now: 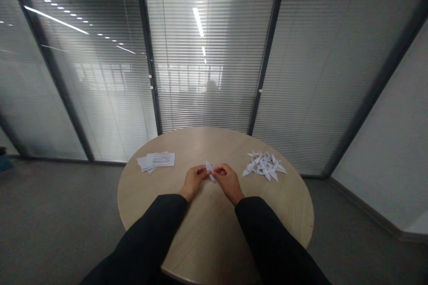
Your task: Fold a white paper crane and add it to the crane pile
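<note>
Between my two hands, above the middle of the table, is a small folded white paper piece (pixel 209 167) with pointed ends. My left hand (pixel 194 181) pinches its left side between thumb and fingers. From the right, my right hand (pixel 228 180) is closed on the same folded paper. The fingertips hide part of its middle. Off to the right lies a heap of folded paper pieces (pixel 265 165), white and pointed. On the left rests a loose stack of paper slips (pixel 157 160), the top one bearing printed lines.
The round wooden table (pixel 200 249) has a curved edge all round. Behind it stands a glass partition with blinds (pixel 207 107) and dark frames. A white wall (pixel 388 151) rises at the right. Grey floor (pixel 67 222) surrounds the table.
</note>
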The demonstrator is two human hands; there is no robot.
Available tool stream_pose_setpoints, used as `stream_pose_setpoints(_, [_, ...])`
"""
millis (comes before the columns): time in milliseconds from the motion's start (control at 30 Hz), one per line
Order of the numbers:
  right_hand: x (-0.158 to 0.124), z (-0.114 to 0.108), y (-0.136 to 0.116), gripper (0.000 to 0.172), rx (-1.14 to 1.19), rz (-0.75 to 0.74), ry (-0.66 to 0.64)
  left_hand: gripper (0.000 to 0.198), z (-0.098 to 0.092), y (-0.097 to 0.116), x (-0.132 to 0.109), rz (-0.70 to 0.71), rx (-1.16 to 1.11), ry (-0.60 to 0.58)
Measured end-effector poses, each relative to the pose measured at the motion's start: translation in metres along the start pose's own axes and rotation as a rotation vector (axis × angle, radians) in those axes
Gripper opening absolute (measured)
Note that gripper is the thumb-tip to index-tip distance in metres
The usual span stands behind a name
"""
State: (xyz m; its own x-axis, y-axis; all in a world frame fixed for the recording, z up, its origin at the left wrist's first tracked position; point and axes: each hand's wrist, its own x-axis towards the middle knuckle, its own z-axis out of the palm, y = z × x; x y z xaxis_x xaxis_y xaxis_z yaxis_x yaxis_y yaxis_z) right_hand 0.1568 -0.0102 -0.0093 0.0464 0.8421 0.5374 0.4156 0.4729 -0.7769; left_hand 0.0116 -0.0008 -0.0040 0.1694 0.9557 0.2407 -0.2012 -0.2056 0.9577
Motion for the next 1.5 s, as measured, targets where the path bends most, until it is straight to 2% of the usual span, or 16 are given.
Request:
stream_pose_setpoints(300, [-0.001,0.001,-0.002,0.011,-0.002,-0.001,-0.037,0.035,-0.003,-0.006,0.004,-0.022,0.011,-0.005])
stream_pose_setpoints(467, [-0.002,0.002,-0.002,0.011,-0.082,-0.056,-0.038,0.034,-0.002,-0.007,0.003,-0.007,0.036,0.002])
stream_pose_setpoints(667, [-0.004,-0.001,-0.009,0.004,-0.213,-0.102,-0.013,0.042,0.000,-0.008,0.003,0.049,0.105,-0.027])
stream_pose_setpoints(833, [-0.005,-0.001,-0.010,0.007,-0.238,-0.158,-0.056,0.044,-0.002,-0.010,0.003,0.074,0.224,0.034])
stream_pose_setpoints(967, [-0.005,0.000,-0.008,0.010,-0.243,-0.150,-0.076,0.039,-0.004,-0.009,0.001,0.147,0.365,0.037])
stream_pose_setpoints(1100, [-0.004,0.000,-0.007,0.009,-0.234,-0.140,-0.079,0.037,-0.003,-0.006,-0.001,0.196,0.415,-0.012])
stream_pose_setpoints(1300, [-0.004,0.000,-0.007,0.008,-0.210,-0.123,-0.069,0.035,0.001,0.001,-0.004,0.156,0.336,0.003])
stream_pose_setpoints(1500, [-0.005,-0.001,-0.012,0.007,-0.231,-0.080,-0.058,0.036,0.002,0.007,-0.007,0.124,0.398,0.040])
